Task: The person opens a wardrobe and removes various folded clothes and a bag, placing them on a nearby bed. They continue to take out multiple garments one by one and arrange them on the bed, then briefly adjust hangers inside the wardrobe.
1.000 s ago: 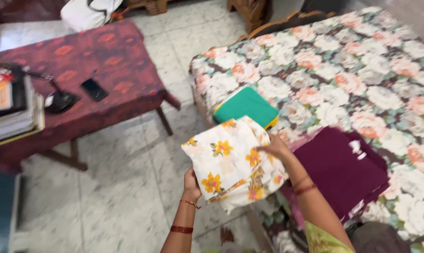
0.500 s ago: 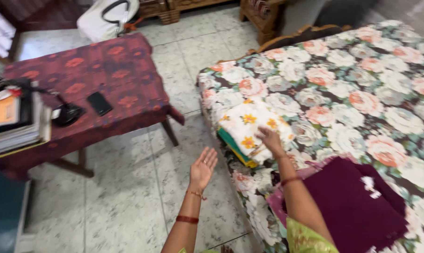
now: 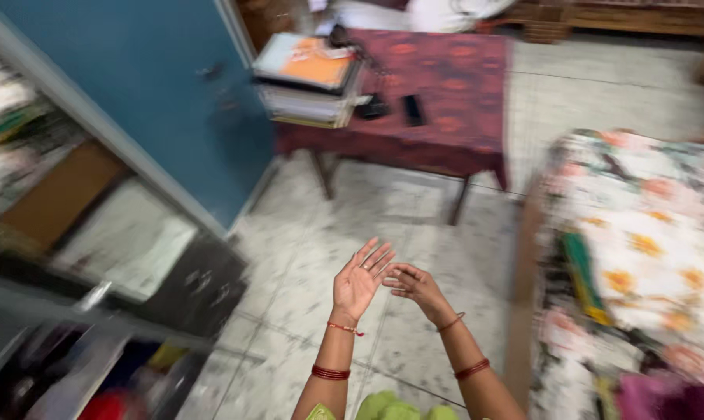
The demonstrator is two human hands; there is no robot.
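**Bench, bed and floor share a crowded room**

A bench (image 3: 437, 124) draped in dark red patterned cloth carries a stack of books and papers (image 3: 309, 82) and a black phone (image 3: 413, 110). At right, a floral-sheeted bed (image 3: 663, 187) holds a folded white cloth with yellow flowers (image 3: 655, 268) lying over a folded green cloth (image 3: 579, 268). Pale speckled floor tiles (image 3: 352, 210) lie between them.
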